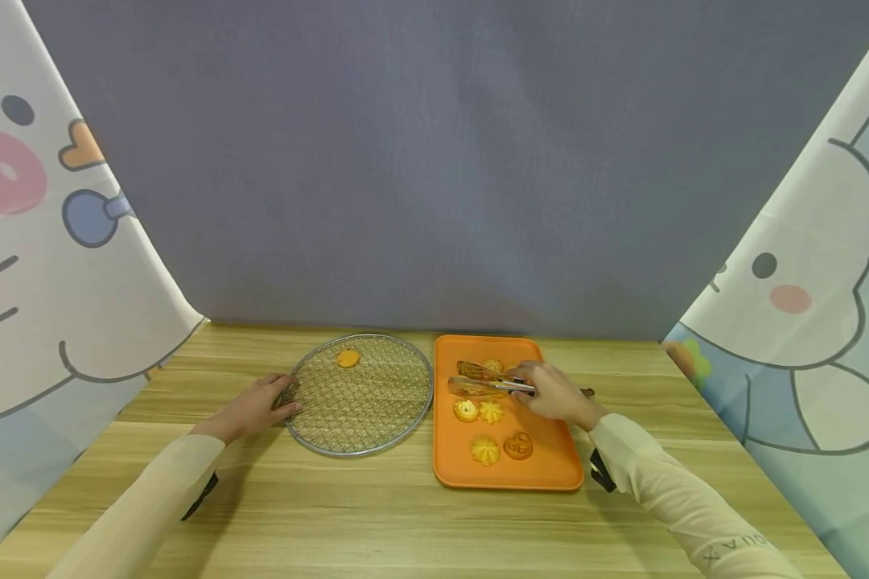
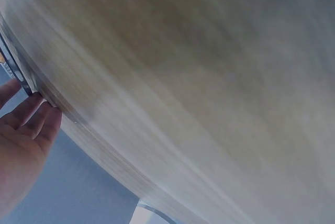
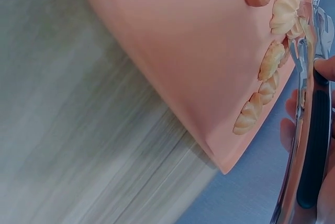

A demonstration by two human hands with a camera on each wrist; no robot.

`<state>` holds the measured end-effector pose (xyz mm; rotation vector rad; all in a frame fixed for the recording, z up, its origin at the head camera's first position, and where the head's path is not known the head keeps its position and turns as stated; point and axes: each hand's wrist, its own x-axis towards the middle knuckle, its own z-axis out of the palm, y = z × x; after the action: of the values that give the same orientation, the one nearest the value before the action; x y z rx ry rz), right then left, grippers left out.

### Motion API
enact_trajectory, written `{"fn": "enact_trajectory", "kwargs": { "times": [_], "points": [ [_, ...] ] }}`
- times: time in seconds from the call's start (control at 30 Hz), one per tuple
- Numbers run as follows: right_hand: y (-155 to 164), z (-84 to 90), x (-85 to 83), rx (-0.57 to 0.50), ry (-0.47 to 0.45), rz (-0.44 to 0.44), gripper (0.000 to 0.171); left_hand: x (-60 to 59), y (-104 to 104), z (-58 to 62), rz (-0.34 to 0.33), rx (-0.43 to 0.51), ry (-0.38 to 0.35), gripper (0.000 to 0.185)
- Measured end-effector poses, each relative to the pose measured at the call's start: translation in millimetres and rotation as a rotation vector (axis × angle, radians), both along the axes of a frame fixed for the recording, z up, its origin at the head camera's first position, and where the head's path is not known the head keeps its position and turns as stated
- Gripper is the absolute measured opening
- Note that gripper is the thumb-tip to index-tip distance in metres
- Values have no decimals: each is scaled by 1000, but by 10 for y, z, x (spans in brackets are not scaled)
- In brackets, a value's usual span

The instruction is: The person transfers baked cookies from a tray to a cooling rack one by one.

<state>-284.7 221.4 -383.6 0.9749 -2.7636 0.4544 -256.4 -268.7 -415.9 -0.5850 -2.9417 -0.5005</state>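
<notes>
My left hand (image 1: 257, 406) grips the left rim of a round wire mesh rack (image 1: 362, 402); the left wrist view has its fingers (image 2: 44, 122) at that rim. One flat orange-yellow cookie (image 1: 348, 358) lies near the rack's back. On the right, my right hand (image 1: 550, 392) holds metal tongs (image 3: 314, 145) with dark handle grips, over an orange tray (image 1: 471, 474). The tongs' two ends are spread above the tray; whether a cookie sits between them I cannot tell. Around them lie several cookies, among them a flower-shaped cookie (image 1: 485, 450) and a brown face-patterned cookie (image 1: 518, 445).
Rack and tray stand side by side on a wood-grain table (image 1: 348, 515), a narrow gap between them. A grey cloth wall (image 1: 434, 177) rises behind the table. Cartoon-printed curtains (image 1: 804, 322) flank both sides.
</notes>
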Motion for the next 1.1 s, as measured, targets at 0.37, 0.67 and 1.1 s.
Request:
{"fn": "enact_trajectory", "kwargs": {
  "times": [0.37,0.67,1.1],
  "points": [
    [-10,43,5,-22,-6,-5,31,24,10,32,7,16,-18,52],
    [-67,96,-19,-37,7,1,31,18,6,21,-2,10,-16,54],
    [-406,159,-72,-22,31,74,32,14,-15,-17,-17,24,22,56]
  ]
}}
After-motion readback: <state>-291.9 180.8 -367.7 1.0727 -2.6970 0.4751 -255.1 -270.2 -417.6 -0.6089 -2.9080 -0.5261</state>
